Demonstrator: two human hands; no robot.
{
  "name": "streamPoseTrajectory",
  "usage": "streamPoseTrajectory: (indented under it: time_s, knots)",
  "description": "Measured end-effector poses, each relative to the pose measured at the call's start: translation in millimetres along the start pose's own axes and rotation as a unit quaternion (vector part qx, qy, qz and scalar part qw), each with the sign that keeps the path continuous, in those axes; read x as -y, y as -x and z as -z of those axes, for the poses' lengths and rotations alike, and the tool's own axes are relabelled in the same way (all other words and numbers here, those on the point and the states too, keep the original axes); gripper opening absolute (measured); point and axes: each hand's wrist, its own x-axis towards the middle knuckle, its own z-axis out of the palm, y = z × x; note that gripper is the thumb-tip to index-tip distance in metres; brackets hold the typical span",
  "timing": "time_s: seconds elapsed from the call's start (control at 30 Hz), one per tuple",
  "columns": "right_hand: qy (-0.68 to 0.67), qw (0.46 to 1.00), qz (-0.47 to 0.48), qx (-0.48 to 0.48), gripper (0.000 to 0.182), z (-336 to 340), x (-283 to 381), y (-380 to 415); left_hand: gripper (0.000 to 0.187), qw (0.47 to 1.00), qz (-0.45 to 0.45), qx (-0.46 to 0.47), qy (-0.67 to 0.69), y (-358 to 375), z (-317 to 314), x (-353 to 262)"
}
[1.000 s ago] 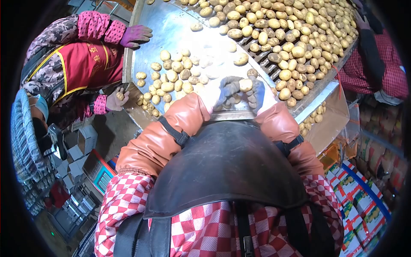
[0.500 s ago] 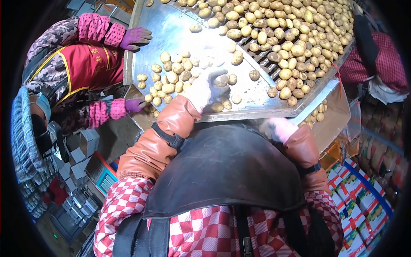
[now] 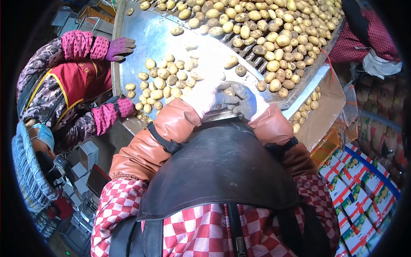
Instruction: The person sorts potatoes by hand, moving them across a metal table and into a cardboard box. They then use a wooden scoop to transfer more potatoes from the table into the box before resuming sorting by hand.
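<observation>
My left hand [image 3: 217, 99], in a grey and white glove, and my right hand [image 3: 246, 99], in a grey-blue glove, meet at the near edge of the metal tray [image 3: 147, 32]. Their fingers are curled together around a potato [image 3: 229, 91], partly hidden between them. Whether more potatoes are inside the hands cannot be seen. Left of my left hand lies a loose group of potatoes [image 3: 160, 83]. Beyond my right hand a dark potato [image 3: 240, 70] rests near the slatted rack.
A large heap of potatoes [image 3: 282, 40] covers the slatted rack. A co-worker's purple glove [image 3: 121, 48] rests on the tray's left edge, the other arm lower down. A cardboard box [image 3: 327, 107] with potatoes stands right, below another person's sleeve [image 3: 381, 32]. Printed cartons [image 3: 359, 188] are stacked lower right.
My right hand has come up from the tray's near edge to meet my left hand. Potatoes near my left hand are now covered or gone from view. The whole view has shifted slightly.
</observation>
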Motion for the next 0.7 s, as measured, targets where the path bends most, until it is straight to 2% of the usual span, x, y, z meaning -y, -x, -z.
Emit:
streamPoseTrajectory:
  time_s: [0.03,0.07,0.1,0.13,0.17,0.23,0.27,0.3,0.33,0.37,0.4,0.43,0.47,0.5,0.57,0.6,0.63,0.7]
  knots:
    - [-0.002,1.0,-0.005,0.0,0.045,-4.2,-2.3,1.2,0.035,0.983,0.14,-0.035,0.112,1.8,-1.6,-2.6]
    - [-0.046,0.998,0.005,-0.034,0.045,-11.3,-5.3,2.3,0.032,0.96,0.1,-0.003,0.261,-2.4,5.0,15.5]
    - [-0.089,0.994,0.015,-0.068,0.046,-17.5,-2.6,1.5,0.032,0.959,0.1,-0.005,0.264,-9.8,8.8,28.6]
    - [-0.154,0.985,-0.038,-0.062,0.049,-6.3,-12.0,-8.8,0.036,0.976,0.03,-0.005,0.215,-15.4,11.2,37.2]
    - [-0.152,0.986,-0.042,-0.061,0.049,5.7,-19.6,-8.6,0.039,0.986,-0.041,-0.007,0.164,-19.9,13.8,45.2]
    - [-0.261,0.96,-0.083,-0.053,0.049,13.2,-13.2,-8.9,0.041,0.982,-0.048,-0.024,0.178,-17.4,16.0,33.6]
    - [-0.316,0.946,-0.06,-0.028,0.05,15.5,-12.5,-8.1,0.034,0.983,-0.02,-0.046,0.175,-16.0,18.3,28.4]
    - [-0.314,0.947,-0.061,-0.029,0.05,19.0,-11.8,-8.1,0.028,0.983,0.008,-0.066,0.172,-16.4,20.9,26.4]
    - [-0.338,0.94,-0.051,-0.011,0.051,24.9,-12.8,-7.9,0.026,0.96,-0.046,-0.089,0.261,-26.9,23.7,44.6]
    - [-0.362,0.931,-0.043,0.007,0.053,31.4,-15.6,-7.5,0.026,0.959,-0.048,-0.09,0.264,-35.6,33.4,62.0]
    - [-0.36,0.932,-0.041,-0.019,0.057,33.2,-18.1,-7.6,0.029,0.982,-0.16,-0.091,0.044,-36.7,41.7,66.7]
    - [-0.356,0.933,-0.044,-0.018,0.057,35.4,-19.8,-7.4,0.032,0.944,-0.261,-0.088,-0.18,-39.7,49.6,73.4]
    - [-0.375,0.926,-0.042,-0.034,0.058,31.1,-14.1,-7.1,0.043,0.78,-0.402,-0.155,-0.454,-49.4,51.7,85.8]
    - [-0.393,0.917,-0.041,-0.049,0.06,25.0,-7.2,-6.8,0.05,0.741,-0.35,-0.142,-0.556,-47.8,50.2,104.1]
    - [-0.395,0.917,-0.042,-0.04,0.059,27.0,-6.7,-7.2,0.052,0.675,-0.298,-0.084,-0.669,-34.8,71.3,122.8]
    - [-0.405,0.914,-0.033,-0.021,0.058,41.6,-18.5,-8.3,0.049,0.733,-0.265,-0.105,-0.618,-24.4,75.7,116.1]
    - [-0.414,0.91,-0.023,-0.004,0.057,47.1,-20.3,-8.9,0.044,0.762,-0.245,-0.182,-0.571,-29.7,86.9,129.1]
    - [-0.437,0.897,-0.069,-0.024,0.057,58.1,-24.5,-9.8,0.037,0.731,-0.31,-0.283,-0.538,-19.0,105.9,153.7]
